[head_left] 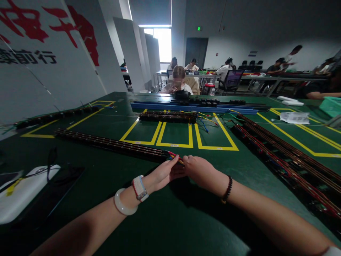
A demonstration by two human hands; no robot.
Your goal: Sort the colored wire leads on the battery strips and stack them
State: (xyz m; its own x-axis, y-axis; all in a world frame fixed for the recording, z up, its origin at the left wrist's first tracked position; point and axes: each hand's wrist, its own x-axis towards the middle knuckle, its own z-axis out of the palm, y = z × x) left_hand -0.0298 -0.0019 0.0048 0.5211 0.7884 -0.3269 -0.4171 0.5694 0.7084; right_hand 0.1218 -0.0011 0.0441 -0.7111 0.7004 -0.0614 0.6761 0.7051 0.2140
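Observation:
A long black strip assembly (112,143) with copper-coloured lines along it lies slanted on the green table. Coloured wires (174,155), red, yellow and blue, come out of its right end. My left hand (166,173) is closed around these wires near that end, thumb on top. Against it, my right hand (199,172) is curled with its fingers on the same wires, just past the left. The wire tips are hidden between my fingers. A watch and a pale bangle are on my left wrist, a dark bead bracelet on my right.
Another strip assembly (167,116) with loose wire ends lies ahead among yellow tape outlines. Blue rails (194,107) run behind it. Long wired assemblies (287,160) fill the right side. At left are a white device (29,192) and a dark flat panel (53,199). A person (181,83) sits opposite.

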